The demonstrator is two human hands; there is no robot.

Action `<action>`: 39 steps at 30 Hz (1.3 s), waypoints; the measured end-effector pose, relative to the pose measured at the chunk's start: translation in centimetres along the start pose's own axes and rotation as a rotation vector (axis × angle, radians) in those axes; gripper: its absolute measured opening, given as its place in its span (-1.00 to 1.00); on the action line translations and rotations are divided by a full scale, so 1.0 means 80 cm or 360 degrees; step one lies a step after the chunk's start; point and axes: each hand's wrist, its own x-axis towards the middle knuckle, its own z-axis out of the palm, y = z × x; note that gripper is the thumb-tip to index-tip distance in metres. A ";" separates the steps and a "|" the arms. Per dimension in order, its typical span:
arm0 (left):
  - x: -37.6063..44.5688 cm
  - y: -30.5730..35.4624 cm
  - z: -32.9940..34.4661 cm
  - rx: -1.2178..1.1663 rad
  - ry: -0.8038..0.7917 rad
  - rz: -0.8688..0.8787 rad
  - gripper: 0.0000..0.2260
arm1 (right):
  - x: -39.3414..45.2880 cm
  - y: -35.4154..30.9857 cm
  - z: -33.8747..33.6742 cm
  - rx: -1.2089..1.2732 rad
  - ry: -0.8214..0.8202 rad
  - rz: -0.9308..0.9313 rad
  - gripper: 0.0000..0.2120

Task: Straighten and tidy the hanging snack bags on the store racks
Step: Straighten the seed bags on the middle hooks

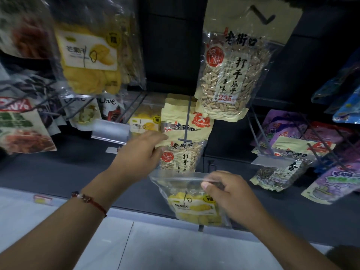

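My right hand [227,193] pinches the clear top edge of a bag of yellow dried fruit [194,207], which hangs free below the rack. My left hand [142,152] grips the left edge of a cream seed bag [183,158] on the middle hook [187,121]. Behind it on that hook hang more cream seed bags [187,117]. A larger seed bag [231,75] hangs from the hook above. Another dried mango bag [143,123] sits on the hook left of my left hand.
Dried mango bags [89,59] hang top left, red and green snack bags [21,129] far left. Dark seed bags [282,166] and purple bags [335,180] hang on the right hooks. Grey price tag holders [111,131] stick out at hook ends. Pale floor tiles [165,248] lie below.
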 end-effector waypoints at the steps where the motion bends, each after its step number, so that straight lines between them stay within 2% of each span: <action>1: -0.010 0.002 -0.005 -0.0031 -0.0050 0.0004 -0.69 | 0.001 -0.002 0.004 -0.0002 0.0002 0.0012 -0.90; 6: -0.063 0.005 -0.028 -0.0216 -0.0329 -0.0002 -0.69 | 0.010 -0.014 0.026 0.0047 0.0024 0.0053 -0.91; 9: -0.087 -0.019 -0.031 -0.0119 -0.0403 -0.0071 -0.80 | 0.017 -0.030 0.039 0.0084 0.0013 0.0078 -0.92; 12: -0.106 -0.040 -0.038 -0.0037 -0.0274 -0.0139 -0.88 | 0.024 -0.050 0.057 0.0155 0.0015 0.0046 -0.82; 19: -0.128 -0.078 -0.065 0.0032 0.0074 -0.0261 -0.84 | 0.056 -0.100 0.109 0.0268 -0.0082 -0.0114 -0.92; 23: -0.116 -0.099 -0.079 0.0102 0.0229 -0.0246 -0.84 | 0.086 -0.129 0.123 0.0158 -0.0041 -0.0176 -0.86; 26: -0.093 -0.118 -0.089 0.0147 0.0201 -0.0219 -0.84 | 0.112 -0.136 0.126 -0.0142 -0.0048 -0.0207 -0.83; 29: -0.064 -0.133 -0.092 0.0116 0.0105 -0.0240 -0.83 | 0.136 -0.134 0.126 -0.0203 -0.0068 -0.0190 -0.82; 34: -0.031 -0.155 -0.082 -0.0066 0.0008 -0.0508 -0.84 | 0.170 -0.133 0.129 -0.0247 -0.0126 -0.0116 -0.84; 36: -0.020 -0.158 -0.086 -0.0142 0.0028 -0.0536 -0.83 | 0.180 -0.135 0.125 -0.0235 -0.0081 -0.0116 -0.84; 38: -0.014 -0.156 -0.095 -0.0194 0.0106 -0.0491 -0.82 | 0.183 -0.138 0.118 -0.0220 -0.0011 -0.0156 -0.71; 39: -0.013 -0.156 -0.099 -0.0234 0.0149 -0.0455 -0.85 | 0.183 -0.142 0.115 -0.0214 0.0012 -0.0175 -0.71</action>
